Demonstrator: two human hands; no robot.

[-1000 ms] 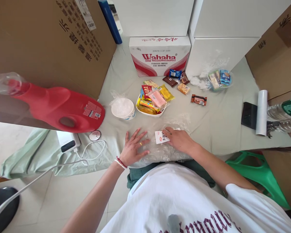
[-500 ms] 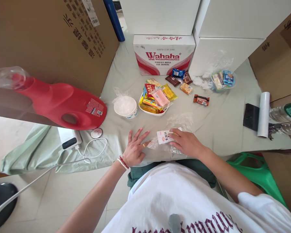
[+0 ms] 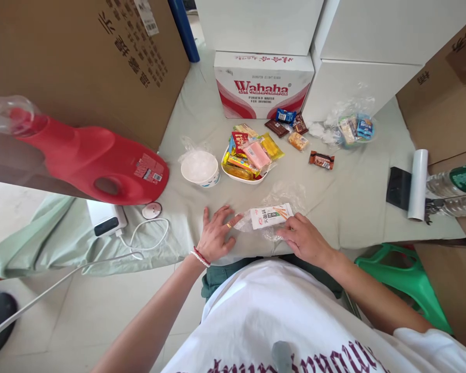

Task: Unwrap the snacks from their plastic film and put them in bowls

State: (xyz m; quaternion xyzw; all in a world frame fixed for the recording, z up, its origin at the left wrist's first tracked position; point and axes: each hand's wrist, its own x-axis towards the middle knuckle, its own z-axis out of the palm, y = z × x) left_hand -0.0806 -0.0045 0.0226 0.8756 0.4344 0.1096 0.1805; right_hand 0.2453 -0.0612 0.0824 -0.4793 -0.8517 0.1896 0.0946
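Observation:
A white snack packet [image 3: 271,215] with a picture of sticks on it lies on a sheet of clear plastic film [image 3: 285,194] near the table's front edge. My right hand [image 3: 306,241] is at the packet's right end, its fingers drawn together on the crumpled film. To the left, my left hand [image 3: 216,235] rests on the cloth with fingers spread, its index fingertip touching the film's left edge. Beyond the hands stand a paper bowl [image 3: 207,180] lined with a clear bag and a white tray [image 3: 238,178] heaped with wrapped snacks.
Several wrapped snacks [image 3: 321,160] lie in front of a Wahaha carton [image 3: 263,85]. A clear tub [image 3: 373,135] of packets stands at the back right. On the left are a red jug [image 3: 97,166] and a white power bank [image 3: 105,217] with its cable.
My right hand has slid off the packet's face to its right end, uncovering the stick picture. My left hand has stayed in about the same place; the camera view has shifted slightly.

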